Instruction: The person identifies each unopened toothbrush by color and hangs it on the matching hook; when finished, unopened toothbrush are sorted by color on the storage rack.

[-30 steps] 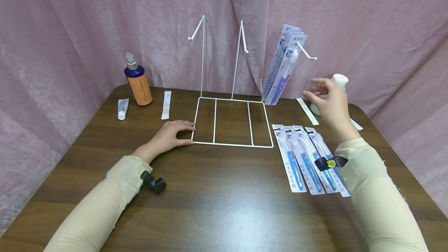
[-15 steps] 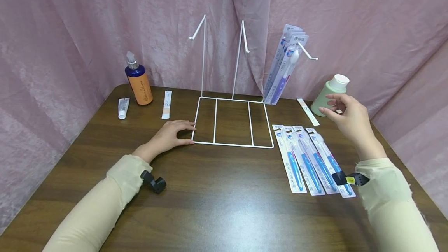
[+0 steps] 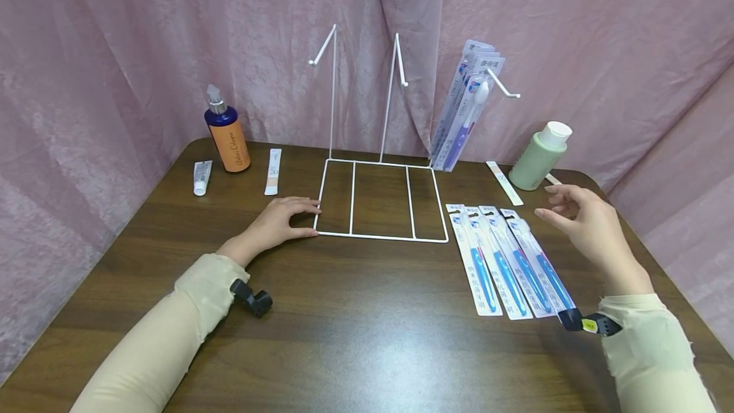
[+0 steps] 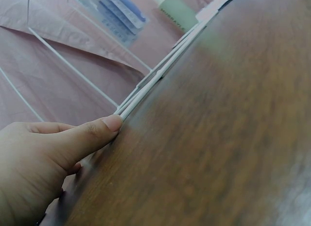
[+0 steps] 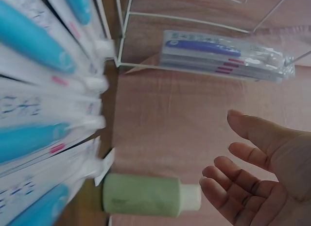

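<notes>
The left hand (image 3: 278,218) rests at the front left corner of a white wire display rack (image 3: 383,236), its fingertips on the left side wire. In the left wrist view the thumb (image 4: 95,134) touches the rack's front corner. The right hand (image 3: 593,228) is in the air with loosely bent fingers, holding nothing. Below and left of it, several packaged toothbrushes (image 3: 501,266) with blue handles lie fanned on the table. Several packaged toothbrushes (image 3: 461,113) with purple handles hang from the rack's right hook; the middle hook (image 3: 401,65) and left hook (image 3: 322,46) are bare.
A green bottle (image 3: 536,161) with a white cap stands behind the right hand, near slim sachets (image 3: 504,183). At the back left are an orange and blue pump bottle (image 3: 229,142), a small tube (image 3: 201,177) and another sachet (image 3: 273,172). A pink curtain (image 3: 258,50) hangs behind.
The right hand has moved right and toward the person, away from the hanging toothbrushes, uncovering the green bottle. The left hand and rack stay put.
</notes>
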